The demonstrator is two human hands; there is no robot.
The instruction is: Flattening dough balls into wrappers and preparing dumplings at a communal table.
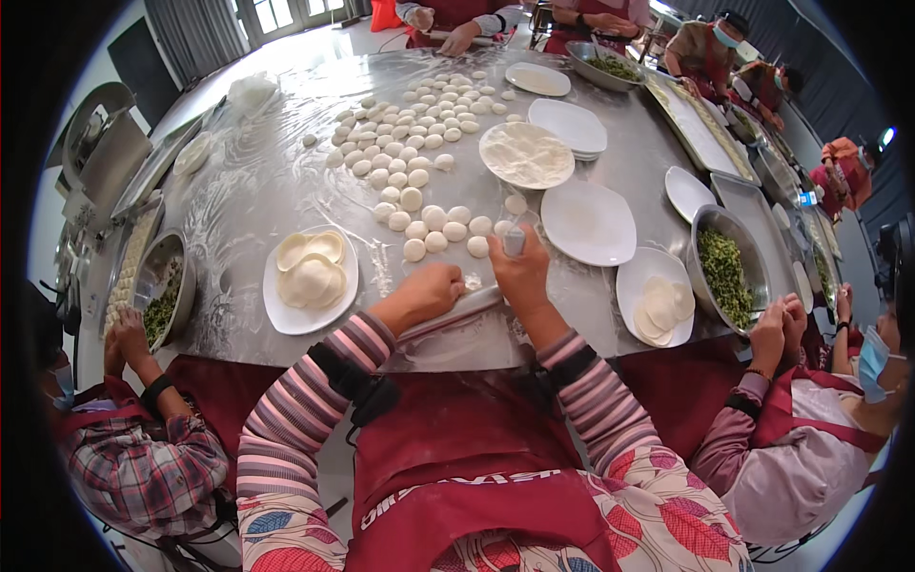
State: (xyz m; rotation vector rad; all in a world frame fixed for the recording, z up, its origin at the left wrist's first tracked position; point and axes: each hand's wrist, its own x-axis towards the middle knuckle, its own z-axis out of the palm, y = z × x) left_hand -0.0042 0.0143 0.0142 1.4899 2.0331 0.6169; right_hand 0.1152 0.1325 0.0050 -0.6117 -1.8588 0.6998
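Observation:
My left hand (429, 292), fingers curled, is low over the steel table (243, 214) beside a small pale patch, perhaps dough or flour (472, 282); what it holds is hidden. My right hand (520, 268) is closed around a greyish object (513, 242) whose end shows above the fingers. Between and below both hands lies a long smooth bar, possibly a rolling pin (457, 312). Rounds of white dough (434, 217) spread just beyond the hands. Flat dough wrappers are stacked on a white plate (273, 311) to the left and on another white plate (629, 268) to the right.
A floured plate (527, 154), an empty-looking square plate (588, 222) and stacked plates (568, 125) stand ahead right. Steel bowls of chopped green filling stand at right (725, 279) and left (166, 293). Co-workers' hands are at both sides (775, 332) (129, 339) and across the table (461, 37).

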